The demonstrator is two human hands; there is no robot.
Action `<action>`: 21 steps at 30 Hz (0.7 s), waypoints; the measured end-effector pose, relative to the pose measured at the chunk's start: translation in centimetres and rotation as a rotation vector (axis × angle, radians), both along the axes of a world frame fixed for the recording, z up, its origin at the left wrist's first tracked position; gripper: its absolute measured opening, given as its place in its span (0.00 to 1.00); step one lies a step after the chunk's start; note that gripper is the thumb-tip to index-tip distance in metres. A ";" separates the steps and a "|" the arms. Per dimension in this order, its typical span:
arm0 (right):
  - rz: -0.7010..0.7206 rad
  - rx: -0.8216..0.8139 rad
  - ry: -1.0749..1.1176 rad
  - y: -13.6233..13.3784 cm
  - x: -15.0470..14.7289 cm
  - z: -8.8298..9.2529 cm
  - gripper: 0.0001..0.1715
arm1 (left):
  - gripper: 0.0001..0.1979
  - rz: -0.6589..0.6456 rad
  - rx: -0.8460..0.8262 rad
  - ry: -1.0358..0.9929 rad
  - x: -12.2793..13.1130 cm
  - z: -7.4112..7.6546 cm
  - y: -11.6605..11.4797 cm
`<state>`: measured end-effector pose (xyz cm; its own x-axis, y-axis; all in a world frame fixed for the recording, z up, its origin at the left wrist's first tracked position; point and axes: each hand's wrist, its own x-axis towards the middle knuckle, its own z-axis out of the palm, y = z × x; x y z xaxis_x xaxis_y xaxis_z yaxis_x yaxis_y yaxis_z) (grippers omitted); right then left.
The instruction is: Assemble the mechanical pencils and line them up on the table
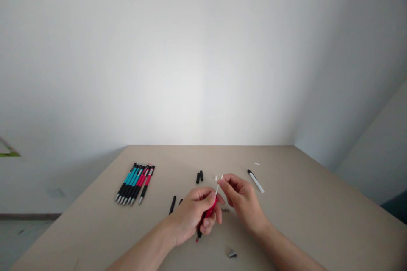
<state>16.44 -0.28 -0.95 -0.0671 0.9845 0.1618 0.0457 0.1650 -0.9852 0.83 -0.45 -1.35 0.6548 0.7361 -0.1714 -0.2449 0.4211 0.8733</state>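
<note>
My left hand (199, 209) is closed around a red pen barrel (210, 211) with a black grip, held tilted. A red tip (197, 240) pokes out of its lower end. From the upper end rises a thin white rod (217, 189). My right hand (240, 197) is closed in a pinch near the top of that rod, with a small white pen part (221, 176) showing at its fingertips. Another small white piece (216, 178) shows just left of these fingertips; whether it is held or lies behind cannot be told.
Assembled blue and red pens (135, 184) lie in a row on the table (280, 220) at left. Two short black pieces (199, 176), a black tube (172, 205), a white-and-black pen part (256, 181), a white sliver (257, 164) and a silver cone tip (232, 254) lie around my hands.
</note>
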 end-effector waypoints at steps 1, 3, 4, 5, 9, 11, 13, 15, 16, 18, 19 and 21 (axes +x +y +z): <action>0.017 -0.006 -0.007 0.0 0.0 0.1 0.22 | 0.14 -0.006 0.001 -0.001 0.0 -0.1 0.0; 0.041 -0.014 -0.013 0.0 -0.1 0.2 0.22 | 0.14 -0.011 0.002 -0.004 0.1 -0.1 0.0; 0.047 -0.017 -0.013 0.0 -0.1 0.3 0.22 | 0.13 -0.013 0.004 -0.006 0.1 -0.1 0.0; 0.048 -0.021 -0.011 0.0 -0.1 0.3 0.22 | 0.13 -0.013 0.006 -0.010 0.1 -0.1 0.0; 0.040 -0.038 -0.007 0.0 0.0 0.1 0.21 | 0.13 -0.019 -0.002 -0.019 0.0 -0.1 0.0; 0.044 -0.041 -0.002 0.0 0.0 0.0 0.21 | 0.13 -0.020 -0.007 -0.025 0.0 -0.2 0.0; 0.059 -0.040 0.010 0.0 0.1 -0.1 0.21 | 0.12 -0.023 -0.011 -0.033 0.0 -0.3 0.0; 0.079 -0.038 0.022 0.0 0.1 -0.1 0.21 | 0.12 -0.029 -0.017 -0.036 0.0 -0.3 0.0; 0.086 -0.036 0.026 0.0 0.1 -0.1 0.21 | 0.12 -0.030 -0.019 -0.036 0.0 -0.3 0.0; 0.081 -0.031 0.038 0.0 0.1 -0.2 0.20 | 0.13 -0.022 -0.020 -0.029 -0.1 -0.1 0.0; 0.070 -0.027 0.047 0.0 0.0 -0.2 0.20 | 0.13 -0.011 -0.017 -0.021 -0.2 0.0 0.0; 0.050 -0.024 0.059 0.1 0.0 -0.3 0.21 | 0.14 0.020 -0.006 0.002 -0.2 0.2 0.0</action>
